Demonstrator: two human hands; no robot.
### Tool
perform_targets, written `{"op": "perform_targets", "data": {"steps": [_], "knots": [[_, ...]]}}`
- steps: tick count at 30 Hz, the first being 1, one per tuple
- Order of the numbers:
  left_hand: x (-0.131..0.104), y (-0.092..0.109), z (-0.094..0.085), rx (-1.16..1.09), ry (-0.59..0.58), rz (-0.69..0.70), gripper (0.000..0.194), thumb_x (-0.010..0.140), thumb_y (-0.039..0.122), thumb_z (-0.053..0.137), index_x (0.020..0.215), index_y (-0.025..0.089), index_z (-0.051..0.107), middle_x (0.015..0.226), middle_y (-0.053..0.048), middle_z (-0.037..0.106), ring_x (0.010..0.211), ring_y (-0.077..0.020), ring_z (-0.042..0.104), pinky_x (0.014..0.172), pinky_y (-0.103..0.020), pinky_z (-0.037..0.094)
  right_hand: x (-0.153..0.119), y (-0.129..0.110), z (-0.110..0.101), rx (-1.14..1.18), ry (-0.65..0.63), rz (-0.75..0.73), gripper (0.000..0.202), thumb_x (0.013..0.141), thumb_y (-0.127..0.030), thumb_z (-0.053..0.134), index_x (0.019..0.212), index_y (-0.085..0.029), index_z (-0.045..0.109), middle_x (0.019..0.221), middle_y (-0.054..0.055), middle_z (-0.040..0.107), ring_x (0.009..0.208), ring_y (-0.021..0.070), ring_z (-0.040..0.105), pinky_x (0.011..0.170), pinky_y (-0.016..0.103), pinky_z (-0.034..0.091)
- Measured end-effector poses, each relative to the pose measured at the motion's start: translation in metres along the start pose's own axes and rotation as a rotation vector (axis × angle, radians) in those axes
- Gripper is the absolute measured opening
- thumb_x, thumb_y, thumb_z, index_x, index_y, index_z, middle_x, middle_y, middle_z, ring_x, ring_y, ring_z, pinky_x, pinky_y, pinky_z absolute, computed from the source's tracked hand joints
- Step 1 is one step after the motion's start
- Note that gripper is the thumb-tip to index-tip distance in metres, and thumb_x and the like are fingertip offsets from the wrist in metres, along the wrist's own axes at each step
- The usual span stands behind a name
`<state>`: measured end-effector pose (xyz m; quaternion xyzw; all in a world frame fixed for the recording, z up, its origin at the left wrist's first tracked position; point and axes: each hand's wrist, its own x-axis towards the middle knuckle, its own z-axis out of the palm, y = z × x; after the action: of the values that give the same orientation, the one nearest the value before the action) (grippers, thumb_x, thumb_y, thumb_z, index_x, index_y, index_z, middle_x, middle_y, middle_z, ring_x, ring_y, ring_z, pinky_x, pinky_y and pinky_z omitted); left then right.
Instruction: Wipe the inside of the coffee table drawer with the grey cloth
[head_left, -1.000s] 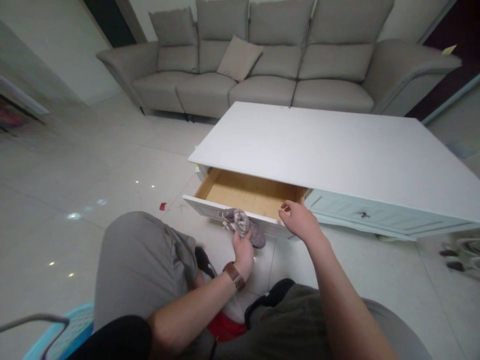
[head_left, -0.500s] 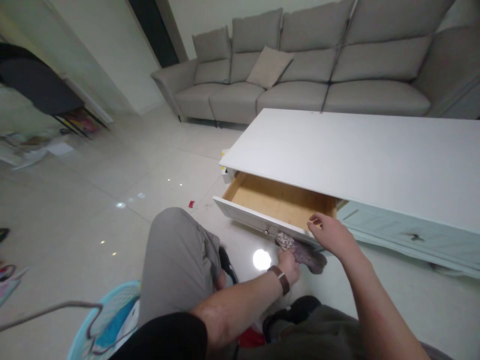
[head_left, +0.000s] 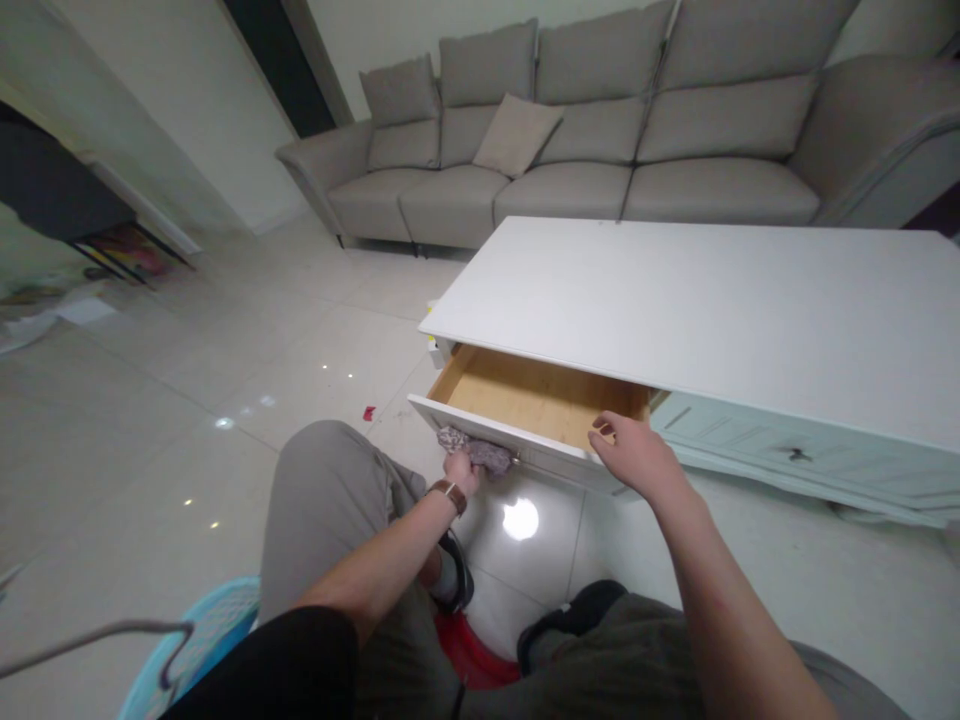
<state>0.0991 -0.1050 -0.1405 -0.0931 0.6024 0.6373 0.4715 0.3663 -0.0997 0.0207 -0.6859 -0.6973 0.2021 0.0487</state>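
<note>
A wooden drawer [head_left: 525, 395] with a white front stands pulled out of the white coffee table [head_left: 675, 290]. My left hand [head_left: 461, 470], with a brown-strapped watch at the wrist, is closed on a mottled grey-purple cloth [head_left: 489, 457]. The cloth lies against the left part of the drawer's front face, left of its small knob [head_left: 516, 457]. At the drawer's right end, my right hand [head_left: 634, 452] is closed over the top edge of the front, its fingers curled inward. Nothing lies on the visible drawer bottom.
Behind the table runs a long grey sofa [head_left: 442, 205] with a beige cushion [head_left: 517, 135]. A light-blue basket [head_left: 187, 630] is at lower left. Something red [head_left: 472, 650] sits between my feet, and a red scrap [head_left: 369, 413] lies on the tiled floor.
My left hand has moved the cloth leftward along the drawer front, from right of the knob to its left side. My right hand stays on the drawer's edge. The view has shifted slightly.
</note>
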Motion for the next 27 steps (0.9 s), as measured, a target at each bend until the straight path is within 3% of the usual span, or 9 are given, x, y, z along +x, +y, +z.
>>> {"op": "perform_targets", "data": {"steps": [2, 4, 6, 10, 16, 20, 23, 27], "knots": [[-0.020, 0.004, 0.005, 0.021, 0.001, 0.000, 0.028, 0.074, -0.003, 0.059, 0.087, 0.021, 0.058, 0.077, 0.000, 0.065, 0.063, -0.0125, 0.061, 0.061, -0.025, 0.047, -0.001, -0.001, -0.001, -0.003, 0.005, -0.002, 0.035, 0.094, -0.037, 0.052, 0.119, -0.021, 0.069, 0.119, 0.010, 0.075, 0.104, 0.0285, 0.069, 0.080, 0.035, 0.048], [-0.049, -0.003, 0.007, 0.032, -0.086, 0.005, 0.026, 0.074, 0.000, 0.062, 0.090, 0.020, 0.060, 0.082, -0.002, 0.069, 0.068, -0.0140, 0.065, 0.064, -0.025, 0.050, -0.001, -0.002, -0.001, -0.015, 0.005, -0.001, 0.035, 0.094, -0.037, 0.052, 0.119, -0.020, 0.069, 0.119, 0.010, 0.075, 0.104, 0.0290, 0.069, 0.081, 0.035, 0.049], [-0.080, -0.018, 0.006, 0.064, -0.269, 0.038, 0.030, 0.073, 0.005, 0.068, 0.098, 0.020, 0.063, 0.091, -0.004, 0.073, 0.077, -0.0165, 0.069, 0.069, -0.027, 0.053, -0.002, -0.003, 0.000, -0.026, 0.000, 0.002, 0.035, 0.094, -0.037, 0.052, 0.120, -0.020, 0.069, 0.119, 0.012, 0.075, 0.105, 0.0294, 0.069, 0.082, 0.036, 0.049], [-0.129, -0.056, 0.009, 0.086, -0.368, 0.011, 0.042, 0.070, 0.007, 0.072, 0.109, 0.020, 0.062, 0.096, -0.005, 0.074, 0.082, -0.0180, 0.070, 0.076, -0.031, 0.056, -0.003, -0.003, 0.002, -0.028, -0.022, -0.004, 0.035, 0.095, -0.037, 0.052, 0.121, -0.020, 0.068, 0.120, 0.012, 0.075, 0.108, 0.0283, 0.069, 0.086, 0.036, 0.050], [-0.172, -0.103, 0.031, 0.100, -0.418, -0.283, 0.039, 0.070, 0.002, 0.069, 0.103, 0.021, 0.060, 0.097, -0.006, 0.074, 0.081, -0.0169, 0.070, 0.074, -0.028, 0.054, -0.005, 0.001, 0.003, -0.027, -0.042, 0.002, 0.036, 0.096, -0.038, 0.051, 0.122, -0.020, 0.067, 0.120, 0.012, 0.075, 0.109, 0.0288, 0.069, 0.088, 0.037, 0.049], [-0.185, -0.125, 0.036, 0.107, -0.508, -0.352, 0.039, 0.071, 0.000, 0.067, 0.104, 0.020, 0.060, 0.098, -0.008, 0.074, 0.080, -0.0171, 0.070, 0.072, -0.029, 0.055, -0.007, 0.008, 0.008, -0.072, -0.147, 0.011, 0.041, 0.095, -0.037, 0.051, 0.129, -0.018, 0.065, 0.123, 0.016, 0.073, 0.111, 0.0300, 0.069, 0.090, 0.038, 0.049], [-0.176, -0.132, 0.034, 0.111, -0.531, -0.346, 0.045, 0.068, -0.003, 0.066, 0.106, 0.020, 0.060, 0.088, -0.005, 0.073, 0.072, -0.0157, 0.068, 0.067, -0.027, 0.053, -0.008, 0.011, 0.012, -0.105, -0.248, -0.017, 0.041, 0.094, -0.037, 0.051, 0.129, -0.019, 0.067, 0.124, 0.017, 0.073, 0.112, 0.0300, 0.069, 0.090, 0.038, 0.049], [-0.145, -0.135, 0.035, 0.114, -0.404, -0.351, 0.042, 0.066, -0.006, 0.066, 0.099, 0.020, 0.060, 0.079, -0.002, 0.069, 0.066, -0.0137, 0.065, 0.063, -0.025, 0.052, -0.011, 0.010, 0.011, -0.088, -0.272, -0.035, 0.040, 0.094, -0.035, 0.051, 0.127, -0.020, 0.067, 0.123, 0.018, 0.073, 0.111, 0.0305, 0.069, 0.089, 0.038, 0.050]]}}
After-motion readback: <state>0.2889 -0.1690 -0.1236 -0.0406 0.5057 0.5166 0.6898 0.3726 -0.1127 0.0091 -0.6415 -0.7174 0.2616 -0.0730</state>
